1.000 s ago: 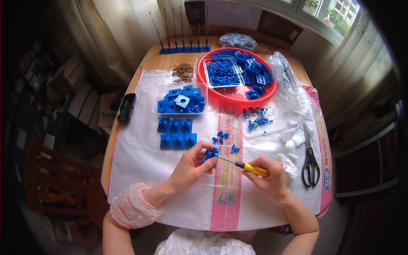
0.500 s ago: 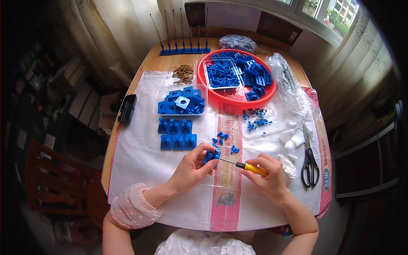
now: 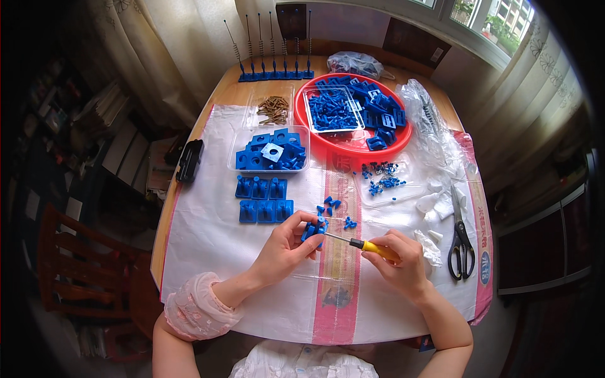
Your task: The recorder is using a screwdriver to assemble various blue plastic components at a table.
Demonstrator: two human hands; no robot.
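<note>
Here, left to right:
Left hand [image 3: 287, 247]: grip clamped on small blue plastic part [image 3: 313, 229], held just above white sheet [image 3: 208, 239] on desk [image 3: 228, 93].
Screwdriver [image 3: 362, 244]: tip touching blue part, yellow handle in right fist.
Right hand [image 3: 403, 264]: grip wrapped tight around handle.
Scissors [image 3: 460, 238]: lying near, further right.

Both hands raised together over the table

The left hand [image 3: 287, 242] is curled, fingers pinched closed at the fingertips, with the forearm entering from the lower left. The right hand [image 3: 400, 264] is closed in a fist-like grip, knuckles up, with the forearm entering from the lower right. The hands are held near each other, not touching.
</note>
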